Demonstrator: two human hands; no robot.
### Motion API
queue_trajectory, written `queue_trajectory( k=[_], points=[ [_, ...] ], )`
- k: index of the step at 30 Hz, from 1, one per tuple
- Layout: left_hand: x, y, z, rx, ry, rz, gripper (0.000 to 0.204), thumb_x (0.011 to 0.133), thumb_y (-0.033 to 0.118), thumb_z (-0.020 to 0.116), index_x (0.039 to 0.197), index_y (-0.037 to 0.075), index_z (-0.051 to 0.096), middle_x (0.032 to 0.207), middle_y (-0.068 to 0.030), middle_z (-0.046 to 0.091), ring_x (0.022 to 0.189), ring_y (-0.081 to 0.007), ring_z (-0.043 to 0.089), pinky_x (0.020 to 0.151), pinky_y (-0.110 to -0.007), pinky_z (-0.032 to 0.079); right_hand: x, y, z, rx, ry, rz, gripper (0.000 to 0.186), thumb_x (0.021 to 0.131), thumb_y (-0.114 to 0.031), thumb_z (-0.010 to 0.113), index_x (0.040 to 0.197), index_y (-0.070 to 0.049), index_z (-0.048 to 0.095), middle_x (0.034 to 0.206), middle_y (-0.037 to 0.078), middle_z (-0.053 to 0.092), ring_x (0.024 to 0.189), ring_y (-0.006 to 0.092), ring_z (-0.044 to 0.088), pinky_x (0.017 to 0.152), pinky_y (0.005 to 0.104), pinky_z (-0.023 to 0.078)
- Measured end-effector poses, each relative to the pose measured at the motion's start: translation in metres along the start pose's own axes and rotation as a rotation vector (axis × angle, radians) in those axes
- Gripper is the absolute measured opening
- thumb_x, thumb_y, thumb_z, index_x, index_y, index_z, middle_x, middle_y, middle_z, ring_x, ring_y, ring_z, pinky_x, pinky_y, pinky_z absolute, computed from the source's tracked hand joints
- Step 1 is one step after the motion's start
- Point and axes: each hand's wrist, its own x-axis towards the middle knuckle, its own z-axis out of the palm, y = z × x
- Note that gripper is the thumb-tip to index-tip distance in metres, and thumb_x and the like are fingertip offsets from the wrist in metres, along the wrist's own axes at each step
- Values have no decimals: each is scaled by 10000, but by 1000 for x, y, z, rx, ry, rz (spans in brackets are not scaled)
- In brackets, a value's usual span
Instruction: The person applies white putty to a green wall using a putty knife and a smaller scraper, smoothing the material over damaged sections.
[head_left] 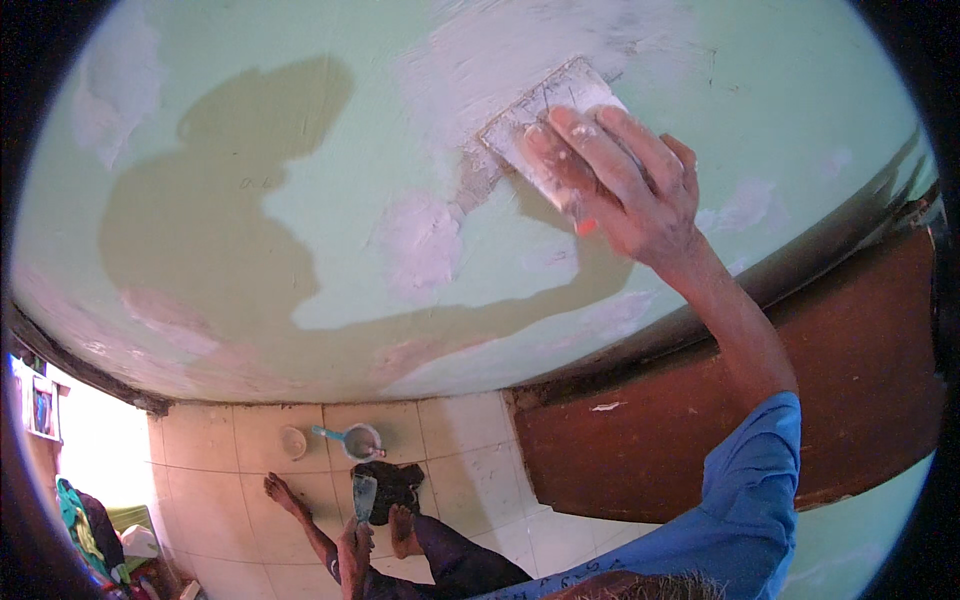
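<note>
High against the pale green wall (pixel 820 130), my right hand (pixel 630 175) presses a wide flat putty knife (pixel 530 115), its fingers laid over the white-coated blade. Fresh white filler (pixel 450 70) spreads around the blade's edge. A rounded white patch (pixel 422 245) lies below and to the left of it. Down by my legs, my left hand (pixel 355 548) is closed around a second putty knife (pixel 364 494), whose blade points away from me over the floor. Most of this knife's handle is hidden in the fist.
On the tiled floor (pixel 200 430) stand a pot with a blue handle (pixel 362 441) and a small round bowl (pixel 293 442). A black cloth (pixel 398 487) lies near my feet. A reddish-brown wooden panel (pixel 640 450) is at the right, and piled clothes (pixel 85 530) are at the left.
</note>
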Motion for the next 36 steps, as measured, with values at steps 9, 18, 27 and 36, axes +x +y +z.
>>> queue_trajectory(
  k=[9,18,27,36],
  points=[
    [7,1,-7,85,-48,53,409,1011,300,549,1267,-19,537,814,-54,626,598,-127,563,511,-284,469,-66,-19,-17,31,-240,187,408,814,-147,735,1218,-190,690,1315,-32,573,1148,199,538,839,322,440],
    [-2,9,-16,198,13,79,310,1007,203,465,1171,-30,587,721,-76,608,579,-127,563,531,-285,472,9,-34,-34,13,-118,383,416,796,-44,751,1204,-60,676,1240,79,591,1116,242,553,955,360,435],
    [44,-136,-63,-559,-142,-341,221,984,243,592,1081,46,577,781,-42,639,557,-131,558,489,-282,456,2,-69,-18,20,-221,252,334,800,-189,689,1132,-162,717,1331,5,576,1157,228,546,778,355,443],
    [13,-64,-39,-93,68,3,276,997,294,558,1097,39,582,764,-47,633,548,-121,548,488,-286,449,5,-17,-6,-59,-108,128,388,832,-228,672,1219,-203,696,1355,-26,542,1160,194,537,786,337,443]
  ],
)
